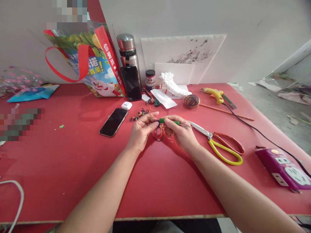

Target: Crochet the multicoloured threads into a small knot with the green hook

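Above the middle of the red table, my left hand [139,132] pinches multicoloured yarn [158,134], with loose loops hanging below the fingertips. A knotted, crocheted-looking strip [139,115] of the same colours lies just behind that hand. My right hand [182,133] is closed around a crochet hook with a green handle [175,122], its thin metal shaft sticking out on the right. The hook's other end meets the yarn at my left fingertips; its tip is too small to make out. Behind my right hand rests a ball of multicoloured yarn [191,101].
Large scissors [209,135] lie partly spread beside my right hand. Farther right are a yellow glue gun [213,94] with its cord, a wooden stick [228,112] and a purple box [283,168]. Leftward lie a phone [113,122] and a white earbud case [126,105]; a bag [97,64] stands behind.
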The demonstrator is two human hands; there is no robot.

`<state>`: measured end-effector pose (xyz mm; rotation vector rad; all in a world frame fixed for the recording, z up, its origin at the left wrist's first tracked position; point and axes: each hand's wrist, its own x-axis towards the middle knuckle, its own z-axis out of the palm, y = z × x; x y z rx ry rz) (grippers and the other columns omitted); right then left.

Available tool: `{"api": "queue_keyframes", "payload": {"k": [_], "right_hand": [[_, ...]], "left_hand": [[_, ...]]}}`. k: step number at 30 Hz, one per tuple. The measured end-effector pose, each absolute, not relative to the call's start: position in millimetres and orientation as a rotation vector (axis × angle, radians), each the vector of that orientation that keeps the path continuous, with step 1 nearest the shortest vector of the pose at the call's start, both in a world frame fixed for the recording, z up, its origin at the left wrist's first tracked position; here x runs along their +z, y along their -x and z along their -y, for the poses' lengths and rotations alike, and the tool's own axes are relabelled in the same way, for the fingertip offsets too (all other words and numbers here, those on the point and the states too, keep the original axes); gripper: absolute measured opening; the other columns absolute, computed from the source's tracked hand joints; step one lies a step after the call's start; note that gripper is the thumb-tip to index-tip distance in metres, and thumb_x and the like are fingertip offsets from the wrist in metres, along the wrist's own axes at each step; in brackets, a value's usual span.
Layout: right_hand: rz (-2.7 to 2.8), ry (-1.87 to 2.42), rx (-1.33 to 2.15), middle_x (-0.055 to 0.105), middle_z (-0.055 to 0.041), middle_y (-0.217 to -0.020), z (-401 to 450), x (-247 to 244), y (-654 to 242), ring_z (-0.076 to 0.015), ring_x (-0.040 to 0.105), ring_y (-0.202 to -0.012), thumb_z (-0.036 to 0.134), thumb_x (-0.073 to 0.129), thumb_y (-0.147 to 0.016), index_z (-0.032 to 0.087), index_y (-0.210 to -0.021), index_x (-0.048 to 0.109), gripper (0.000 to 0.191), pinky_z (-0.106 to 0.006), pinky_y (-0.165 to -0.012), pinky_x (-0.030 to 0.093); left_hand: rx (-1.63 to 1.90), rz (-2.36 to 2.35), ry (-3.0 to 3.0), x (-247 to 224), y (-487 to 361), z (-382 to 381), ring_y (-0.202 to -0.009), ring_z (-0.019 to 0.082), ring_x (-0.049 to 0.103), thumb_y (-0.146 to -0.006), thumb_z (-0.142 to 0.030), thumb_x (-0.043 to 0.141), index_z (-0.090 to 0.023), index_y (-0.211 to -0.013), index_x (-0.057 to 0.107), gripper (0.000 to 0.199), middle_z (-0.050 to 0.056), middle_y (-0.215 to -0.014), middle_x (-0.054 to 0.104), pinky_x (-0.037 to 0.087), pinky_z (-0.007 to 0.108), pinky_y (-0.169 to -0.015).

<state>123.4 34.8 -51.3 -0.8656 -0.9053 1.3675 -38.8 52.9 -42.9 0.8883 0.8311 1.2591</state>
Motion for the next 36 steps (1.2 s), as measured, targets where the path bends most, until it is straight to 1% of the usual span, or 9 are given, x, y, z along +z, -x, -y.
{"api": "queue_keyframes", "payload": {"k": [4, 7, 13, 16, 19, 21, 26, 31, 36], "right_hand": [[0.982, 0.944, 1.283, 0.063, 0.0033, -0.062, -35.2, -50.4, -127.1, -0.0109, 0.050, -0.056, 0.045, 0.093, -0.078, 0.021, -0.085, 0.084, 0.027, -0.028, -0.054, 0.041], [1.036, 0.963, 1.219, 0.064, 0.0029, -0.065, -33.7, -47.9, -129.2, -0.0105, 0.050, -0.056, 0.044, 0.092, -0.080, 0.021, -0.087, 0.085, 0.025, -0.029, -0.055, 0.041], [1.070, 0.893, 1.180, 0.073, -0.0003, -0.075, -28.9, -50.3, -122.6, -0.0133, 0.059, -0.060, 0.049, 0.086, -0.088, 0.022, -0.099, 0.081, 0.029, -0.032, -0.060, 0.051], [1.148, 0.937, 1.053, 0.076, -0.0014, -0.083, -24.1, -54.1, -115.1, -0.0134, 0.061, -0.064, 0.044, 0.080, -0.094, 0.022, -0.105, 0.077, 0.025, -0.032, -0.065, 0.055], [1.229, 0.994, 0.887, 0.079, -0.0040, -0.095, -18.9, -56.5, -108.4, -0.0150, 0.066, -0.073, 0.040, 0.076, -0.098, 0.023, -0.109, 0.076, 0.020, -0.034, -0.076, 0.058], [1.251, 1.006, 0.822, 0.080, -0.0048, -0.098, -16.5, -56.4, -105.7, -0.0158, 0.067, -0.075, 0.040, 0.075, -0.099, 0.024, -0.110, 0.076, 0.020, -0.035, -0.078, 0.059], [1.140, 0.902, 1.002, 0.078, -0.0025, -0.085, -16.2, -51.9, -107.4, -0.0156, 0.065, -0.068, 0.050, 0.080, -0.095, 0.024, -0.110, 0.079, 0.030, -0.034, -0.069, 0.059], [1.005, 0.771, 1.275, 0.079, -0.0008, -0.082, -19.9, -49.2, -115.0, -0.0151, 0.065, -0.067, 0.047, 0.089, -0.087, 0.027, -0.104, 0.086, 0.027, -0.034, -0.070, 0.060], [1.021, 0.763, 1.309, 0.078, -0.0014, -0.082, -20.7, -49.2, -121.3, -0.0161, 0.065, -0.069, 0.044, 0.090, -0.087, 0.028, -0.101, 0.089, 0.021, -0.035, -0.071, 0.058]], "left_hand": [[1.286, -0.855, -0.886, -42.1, 38.3, -54.1, -0.079, 0.009, 0.064, -0.061, -0.020, 0.101, -0.021, -0.097, 0.089, 0.037, -0.002, -0.084, 0.072, 0.053, 0.024, -0.083], [1.286, -0.863, -0.889, -40.7, 38.5, -54.4, -0.077, 0.010, 0.065, -0.059, -0.017, 0.101, -0.021, -0.102, 0.088, 0.045, -0.003, -0.078, 0.071, 0.053, 0.024, -0.081], [1.291, -0.859, -0.827, -39.2, 36.4, -52.0, -0.075, 0.012, 0.070, -0.058, -0.014, 0.101, -0.020, -0.111, 0.085, 0.055, -0.004, -0.075, 0.074, 0.056, 0.028, -0.082], [1.335, -0.899, -0.792, -40.2, 32.0, -48.9, -0.074, 0.012, 0.070, -0.056, -0.015, 0.101, -0.019, -0.112, 0.085, 0.058, -0.003, -0.076, 0.076, 0.055, 0.027, -0.081], [1.350, -0.900, -0.744, -39.6, 28.4, -45.1, -0.073, 0.011, 0.069, -0.060, -0.014, 0.099, -0.018, -0.116, 0.084, 0.059, -0.003, -0.076, 0.076, 0.054, 0.026, -0.078], [1.338, -0.863, -0.707, -37.7, 28.4, -43.5, -0.071, 0.009, 0.067, -0.062, -0.013, 0.098, -0.018, -0.118, 0.083, 0.058, -0.003, -0.075, 0.075, 0.053, 0.024, -0.074], [1.290, -0.778, -0.681, -32.8, 34.9, -45.2, -0.062, 0.006, 0.061, -0.059, -0.011, 0.100, -0.020, -0.110, 0.086, 0.054, -0.006, -0.071, 0.071, 0.048, 0.020, -0.063], [1.280, -0.757, -0.724, -33.5, 39.3, -47.9, -0.068, 0.009, 0.065, -0.065, -0.011, 0.098, -0.025, -0.108, 0.088, 0.047, -0.005, -0.072, 0.071, 0.053, 0.024, -0.070], [1.269, -0.754, -0.802, -33.4, 41.8, -48.5, -0.073, 0.011, 0.069, -0.067, -0.010, 0.097, -0.025, -0.113, 0.087, 0.049, -0.004, -0.075, 0.073, 0.055, 0.026, -0.075]]}}
